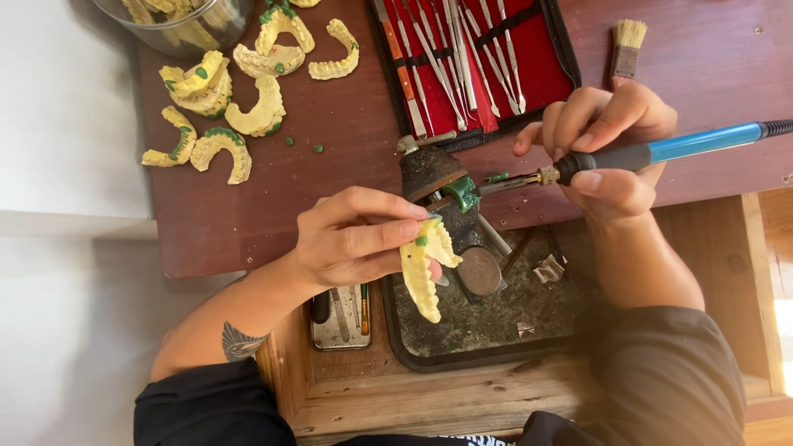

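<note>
Far left, loose yellow dental casts (216,107) lie scattered. Left hand (351,239) pinches a yellow dental cast (425,268) by its arch above the dark tray (487,330) — rigid, light, likely brittle, best held by the base. Right hand (607,153) is closed around the blue-handled heated tool (652,154), tip pointing left.

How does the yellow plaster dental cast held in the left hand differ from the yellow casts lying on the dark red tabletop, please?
The yellow plaster dental cast is pinched in the left hand above a black tray; the loose yellow casts lie scattered on the dark red tabletop. The held cast shows only a small green dab, while several loose ones carry long green strips. All share a pale yellow, horseshoe shape.
</note>
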